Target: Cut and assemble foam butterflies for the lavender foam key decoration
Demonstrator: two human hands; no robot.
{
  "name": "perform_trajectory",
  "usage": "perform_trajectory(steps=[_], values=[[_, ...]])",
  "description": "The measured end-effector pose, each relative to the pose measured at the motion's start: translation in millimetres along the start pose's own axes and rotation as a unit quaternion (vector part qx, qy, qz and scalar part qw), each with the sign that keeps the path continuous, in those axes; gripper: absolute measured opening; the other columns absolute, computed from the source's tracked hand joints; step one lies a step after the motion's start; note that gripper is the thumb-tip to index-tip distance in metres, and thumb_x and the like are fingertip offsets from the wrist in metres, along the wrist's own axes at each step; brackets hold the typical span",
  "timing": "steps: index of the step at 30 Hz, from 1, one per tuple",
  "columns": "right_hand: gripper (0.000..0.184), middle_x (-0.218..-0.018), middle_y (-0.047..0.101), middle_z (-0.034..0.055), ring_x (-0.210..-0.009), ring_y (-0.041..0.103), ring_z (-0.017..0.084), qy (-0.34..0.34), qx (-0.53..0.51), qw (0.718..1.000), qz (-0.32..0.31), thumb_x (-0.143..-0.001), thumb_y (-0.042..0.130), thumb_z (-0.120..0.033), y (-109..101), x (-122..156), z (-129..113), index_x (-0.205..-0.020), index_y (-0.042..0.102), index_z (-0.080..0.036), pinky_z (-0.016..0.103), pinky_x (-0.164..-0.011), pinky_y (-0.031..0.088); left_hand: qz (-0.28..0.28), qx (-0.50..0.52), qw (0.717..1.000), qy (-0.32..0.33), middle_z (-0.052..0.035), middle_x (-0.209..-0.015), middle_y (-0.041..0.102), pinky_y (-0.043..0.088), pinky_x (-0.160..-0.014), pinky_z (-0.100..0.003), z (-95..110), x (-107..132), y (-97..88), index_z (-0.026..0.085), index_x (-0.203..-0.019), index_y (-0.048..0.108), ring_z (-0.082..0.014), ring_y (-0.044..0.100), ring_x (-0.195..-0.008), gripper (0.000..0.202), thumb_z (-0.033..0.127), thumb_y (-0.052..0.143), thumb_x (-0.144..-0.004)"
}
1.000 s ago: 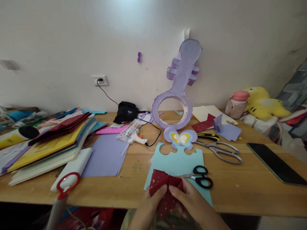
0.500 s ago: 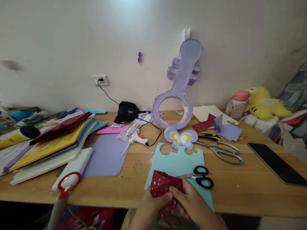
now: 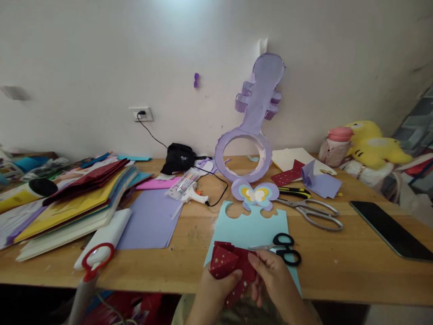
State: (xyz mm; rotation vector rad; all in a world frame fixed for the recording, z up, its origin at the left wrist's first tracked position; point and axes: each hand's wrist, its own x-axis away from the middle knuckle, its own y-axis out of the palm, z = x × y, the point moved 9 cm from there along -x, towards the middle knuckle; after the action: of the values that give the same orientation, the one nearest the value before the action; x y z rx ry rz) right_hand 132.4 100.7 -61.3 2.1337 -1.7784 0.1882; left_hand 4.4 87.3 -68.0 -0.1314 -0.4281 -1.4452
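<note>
At the table's front edge both my hands grip a folded piece of dark red paper with small stars (image 3: 230,264). My left hand (image 3: 213,291) pinches its lower left side with the thumb on top. My right hand (image 3: 275,282) pinches the right side, fingers curled under. The paper sits over a light blue sheet (image 3: 252,225) with scalloped cut-outs along its far edge. Small black-handled scissors (image 3: 282,250) lie on that sheet just beyond my right hand.
A wooden table (image 3: 338,266) carries a stack of coloured paper (image 3: 67,203) on the left, a lilac sheet (image 3: 150,219), a glue gun (image 3: 194,195), a paper butterfly (image 3: 256,194), large silver scissors (image 3: 313,211), a phone (image 3: 390,230) and a purple key-shaped craft (image 3: 252,122) against the wall.
The red paper has been folded tighter and turned, its left flap now raised. My right hand shifted slightly right and my left thumb moved onto the paper's lower edge.
</note>
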Motion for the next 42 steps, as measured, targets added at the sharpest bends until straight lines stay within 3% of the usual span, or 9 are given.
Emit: perform_trajectory(steps=[6,11,13,17,25,29,34,38,42], values=[[0.061,-0.036,0.049,-0.0048,-0.029,0.049,0.012,0.008,-0.041,0.999,0.02,-0.057,0.065,-0.08,-5.8,1.2,2.1,-0.059,0.047,-0.022,0.019,-0.029,0.034,-0.025,0.003,1.0,-0.016,0.0008,-0.053,0.061,0.04,-0.049,-0.025,-6.8,0.4,5.4,0.017,-0.065,0.058,-0.0133,0.053,-0.048,0.032,0.033,0.083,-0.054],[0.065,-0.033,0.044,-0.0056,-0.027,0.043,0.011,-0.021,0.023,0.998,0.048,-0.061,0.056,-0.086,-10.2,4.0,0.1,-0.057,0.044,-0.023,0.02,-0.029,0.031,-0.036,0.031,0.999,-0.008,-0.0025,-0.061,0.066,0.045,-0.057,-0.026,-1.0,3.5,5.6,0.014,-0.069,0.063,-0.0154,0.057,-0.056,0.034,0.033,0.085,-0.053],[0.063,-0.043,0.051,-0.0046,-0.032,0.047,0.01,-0.042,0.023,0.997,0.054,-0.061,0.06,-0.083,-9.0,4.4,-2.6,-0.062,0.049,-0.021,0.021,-0.032,0.036,-0.037,0.052,0.998,-0.008,-0.0037,-0.066,0.068,0.047,-0.06,-0.028,0.5,5.0,6.5,0.014,-0.072,0.065,-0.0169,0.06,-0.059,0.034,0.036,0.085,-0.055],[0.056,-0.051,0.056,-0.004,-0.039,0.049,0.01,-0.048,0.026,0.998,0.019,-0.056,0.074,-0.07,0.8,2.9,-5.2,-0.072,0.056,-0.02,0.021,-0.037,0.039,-0.032,0.065,0.997,0.005,-0.0009,-0.059,0.064,0.044,-0.057,-0.026,1.8,5.0,7.6,0.014,-0.067,0.064,-0.0144,0.056,-0.055,0.038,0.044,0.086,-0.057],[0.05,-0.043,0.051,-0.0051,-0.035,0.042,0.009,-0.004,0.038,0.999,-0.015,-0.055,0.072,-0.065,-4.6,1.2,-4.7,-0.066,0.055,-0.019,0.021,-0.036,0.035,-0.036,0.068,0.996,-0.045,-0.0006,-0.056,0.062,0.041,-0.049,-0.022,-9.4,-0.1,7.1,0.013,-0.069,0.066,-0.0109,0.051,-0.049,0.057,0.067,0.08,-0.056],[0.048,-0.046,0.055,-0.002,-0.039,0.049,0.011,-0.011,0.046,0.997,-0.055,-0.061,0.067,-0.065,-8.4,1.1,-2.8,-0.067,0.058,-0.018,0.023,-0.043,0.04,-0.019,0.043,0.999,-0.028,0.0006,-0.054,0.06,0.042,-0.049,-0.021,-7.9,2.3,3.9,0.014,-0.067,0.065,-0.0108,0.051,-0.048,0.056,0.07,0.075,-0.062],[0.039,-0.045,0.052,-0.0038,-0.036,0.046,0.012,-0.007,0.136,0.989,-0.055,-0.069,0.057,-0.059,-24.8,-0.9,-5.2,-0.068,0.057,-0.02,0.024,-0.039,0.037,-0.066,-0.002,0.998,0.006,-0.0029,-0.067,0.067,0.046,-0.056,-0.023,-6.6,-2.2,5.8,0.014,-0.078,0.069,-0.0142,0.057,-0.059,0.052,0.065,0.074,-0.066],[0.021,-0.065,0.068,0.0036,-0.061,0.065,0.02,-0.103,0.329,0.937,0.049,-0.08,0.052,-0.033,-44.5,-2.6,-29.9,-0.081,0.068,-0.02,0.029,-0.059,0.051,-0.106,-0.083,0.988,0.081,-0.004,-0.087,0.071,0.051,-0.069,-0.029,5.4,-8.1,8.1,0.02,-0.134,0.05,-0.018,0.063,-0.073,0.065,0.038,0.071,-0.076],[0.037,-0.112,0.07,0.0139,-0.104,0.065,0.029,-0.254,0.477,0.82,0.188,-0.081,0.049,-0.011,-37.1,12.2,-54.2,-0.111,0.07,-0.019,0.042,-0.088,0.052,-0.105,-0.275,0.941,0.168,-0.0107,-0.112,0.069,0.048,-0.094,-0.04,25.3,-2.2,17.2,0.02,-0.126,0.057,-0.0245,0.064,-0.101,0.05,0.02,0.06,-0.076]])
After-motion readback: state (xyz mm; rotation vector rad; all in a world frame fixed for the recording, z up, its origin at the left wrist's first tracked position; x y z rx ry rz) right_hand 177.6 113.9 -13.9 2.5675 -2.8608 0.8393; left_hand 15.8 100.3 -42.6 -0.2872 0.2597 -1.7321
